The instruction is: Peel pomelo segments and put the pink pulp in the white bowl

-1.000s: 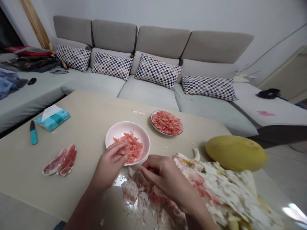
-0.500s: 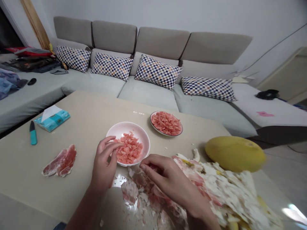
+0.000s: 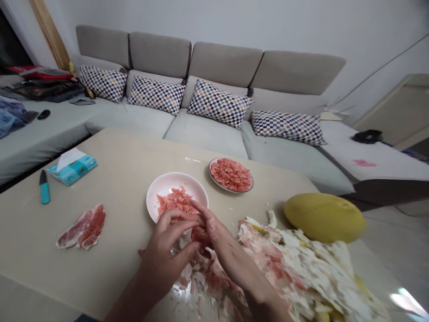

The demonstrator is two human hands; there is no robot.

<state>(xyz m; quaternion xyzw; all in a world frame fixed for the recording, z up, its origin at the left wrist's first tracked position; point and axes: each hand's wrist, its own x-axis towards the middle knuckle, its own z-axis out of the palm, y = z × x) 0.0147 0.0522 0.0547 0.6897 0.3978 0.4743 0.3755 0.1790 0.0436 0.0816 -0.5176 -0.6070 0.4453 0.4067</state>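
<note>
Just in front of the white bowl, my two hands meet around a small piece of red pomelo flesh. My right hand holds this piece, its fingers partly hidden behind it. The thumb and fingers of my left hand close on the same piece from the left. Loose bits of pomelo pulp lie in the bowl, which my fingers partly cover. Below my hands, torn pomelo membranes are scattered over the table.
A plate of pomelo pulp stands behind the bowl. At the right are a whole pomelo and a heap of peel. Leftward lie a pomelo segment, a knife and a tissue pack. A sofa stands behind the table.
My left hand has moved right, from the bowl's left rim to the pomelo piece in my right hand. My right hand's fingers have straightened and tilted up.
</note>
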